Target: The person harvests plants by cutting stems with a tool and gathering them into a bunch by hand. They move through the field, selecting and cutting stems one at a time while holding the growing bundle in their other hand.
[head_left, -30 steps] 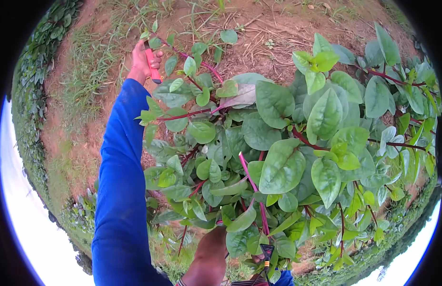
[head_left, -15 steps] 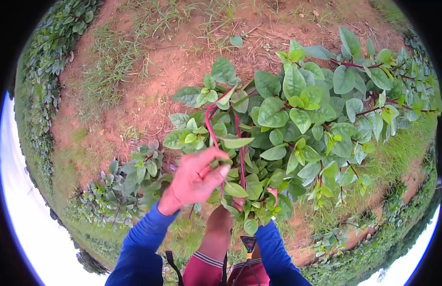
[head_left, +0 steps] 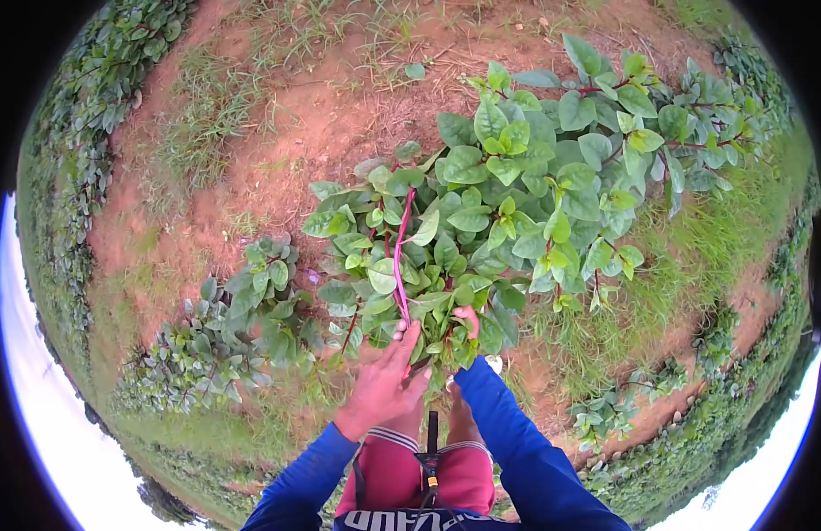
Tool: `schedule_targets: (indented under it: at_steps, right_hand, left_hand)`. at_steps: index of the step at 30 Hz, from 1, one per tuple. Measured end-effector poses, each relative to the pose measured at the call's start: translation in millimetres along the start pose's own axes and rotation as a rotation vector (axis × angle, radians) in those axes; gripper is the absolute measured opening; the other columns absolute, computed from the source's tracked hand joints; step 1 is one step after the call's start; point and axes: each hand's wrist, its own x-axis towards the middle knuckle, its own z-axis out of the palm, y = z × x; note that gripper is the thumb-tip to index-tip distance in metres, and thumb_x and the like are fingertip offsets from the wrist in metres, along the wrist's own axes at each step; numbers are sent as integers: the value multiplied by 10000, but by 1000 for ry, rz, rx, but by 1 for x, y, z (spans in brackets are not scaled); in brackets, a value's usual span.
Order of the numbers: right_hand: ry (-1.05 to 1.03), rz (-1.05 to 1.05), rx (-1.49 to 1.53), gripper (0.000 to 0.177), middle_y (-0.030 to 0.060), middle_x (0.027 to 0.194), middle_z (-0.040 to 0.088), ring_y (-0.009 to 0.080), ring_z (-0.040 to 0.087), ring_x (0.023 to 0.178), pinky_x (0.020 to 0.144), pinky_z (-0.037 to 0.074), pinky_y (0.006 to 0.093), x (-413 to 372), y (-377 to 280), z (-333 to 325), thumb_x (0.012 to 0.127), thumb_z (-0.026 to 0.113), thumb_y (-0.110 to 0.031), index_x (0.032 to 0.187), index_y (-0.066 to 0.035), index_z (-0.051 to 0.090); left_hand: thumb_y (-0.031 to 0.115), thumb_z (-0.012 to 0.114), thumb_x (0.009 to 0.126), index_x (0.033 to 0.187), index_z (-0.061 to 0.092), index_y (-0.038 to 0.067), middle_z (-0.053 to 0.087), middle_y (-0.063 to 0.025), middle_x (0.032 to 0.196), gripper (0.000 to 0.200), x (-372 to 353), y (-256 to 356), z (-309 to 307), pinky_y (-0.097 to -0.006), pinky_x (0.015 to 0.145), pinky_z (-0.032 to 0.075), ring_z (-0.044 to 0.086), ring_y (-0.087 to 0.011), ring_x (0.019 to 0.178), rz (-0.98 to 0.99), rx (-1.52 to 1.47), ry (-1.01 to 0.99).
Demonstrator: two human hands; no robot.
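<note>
My left hand (head_left: 385, 382) is closed, its fingertips at the lower end of a purple-red Malabar spinach stem (head_left: 398, 265). That stem runs up and away from me, with few leaves along its lower length. My right hand (head_left: 468, 320) is mostly covered by leaves; a curled finger shows around a bunch of leafy Malabar spinach shoots (head_left: 437, 314). The bunch lies close in front of my legs, against the larger growing plant. Where the stem meets the bunch is hidden by my left hand and the leaves.
A broad Malabar spinach plant (head_left: 552, 177) spreads to the right, its red vines trailing outward. A smaller plant (head_left: 269, 274) grows at the left. Reddish soil (head_left: 277, 168) with grass tufts (head_left: 202, 124) lies ahead. More green rows border both sides.
My left hand has moved down toward my body, from among the leaves to the stem's lower end. The purple-red stem now looks straighter, and the plants have shifted left in view.
</note>
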Motion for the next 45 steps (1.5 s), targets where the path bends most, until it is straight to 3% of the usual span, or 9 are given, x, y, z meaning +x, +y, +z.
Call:
schedule_targets:
  at_steps: [4, 9, 14, 24, 29, 31, 36, 38, 45]
  right_hand:
    - [8, -40, 150, 695, 249, 1134, 621, 397, 628, 1009, 901, 522, 529, -9, -5, -36, 769, 539, -395, 1309, 40, 496]
    - [-6, 38, 164, 711, 227, 1003, 598, 389, 607, 885, 831, 508, 533, -37, -18, 19, 753, 529, -464, 1272, 22, 519]
    - [70, -24, 91, 619, 250, 981, 626, 415, 628, 923, 877, 486, 637, -37, -12, 26, 775, 520, -455, 1177, 14, 567]
    - [-80, 45, 257, 572, 180, 1037, 626, 373, 620, 870, 736, 531, 505, -51, -15, -15, 783, 534, -412, 1202, -24, 548]
    - [-222, 261, 212, 568, 227, 971, 577, 392, 575, 858, 749, 488, 512, -111, -33, -57, 773, 502, -423, 1156, -4, 540]
    - [-102, 214, 106, 579, 245, 983, 588, 395, 578, 869, 748, 490, 516, -141, -39, -71, 772, 505, -420, 1168, 1, 541]
    - [40, 189, 56, 605, 270, 981, 606, 390, 579, 851, 738, 487, 510, -233, -76, -126, 772, 513, -427, 1196, 3, 542]
    - [87, 102, 136, 642, 199, 944, 571, 356, 541, 778, 735, 463, 486, -273, -93, -145, 759, 520, -477, 1185, 3, 529]
    - [-43, -223, 392, 712, 218, 1047, 629, 363, 614, 864, 757, 510, 483, -327, -194, -203, 774, 487, -541, 1245, -9, 532]
  left_hand:
    - [158, 633, 874, 1424, 470, 81, 680, -220, 1037, 578, -3, 4, -27, -447, 797, 535, 685, -385, 921, 83, -52, -324]
    - [156, 538, 867, 1057, 514, 40, 642, -209, 765, 224, 69, -11, -70, -508, 679, 519, 656, -421, 750, 3, 86, -171]
    - [313, 524, 872, 942, 657, 17, 694, -229, 873, 333, 199, -20, -58, -525, 770, 536, 677, -430, 837, -8, 628, -192]
    - [302, 624, 812, 1032, 740, 67, 709, -180, 1097, 342, 292, -81, -53, -442, 848, 575, 708, -338, 989, -130, 1280, -499]
    - [273, 572, 882, 1001, 687, 29, 700, -218, 1047, 295, 260, -82, -146, -457, 784, 557, 697, -378, 959, -144, 1225, -131]
    - [242, 551, 934, 969, 627, 6, 691, -202, 873, 251, 234, -55, -159, -443, 667, 509, 683, -369, 769, 119, 885, 96]
    - [150, 566, 970, 975, 594, 28, 509, -64, 646, 125, 155, 129, -35, -286, 530, 355, 406, -127, 572, 260, 449, 271]
    - [146, 596, 952, 1068, 592, 58, 550, -51, 654, 146, 134, 179, 47, -252, 527, 363, 456, -70, 595, 209, 246, 127]
    - [96, 630, 882, 1152, 549, 71, 614, -140, 698, 283, 170, 208, 293, -381, 609, 507, 617, -290, 609, 109, 219, 79]
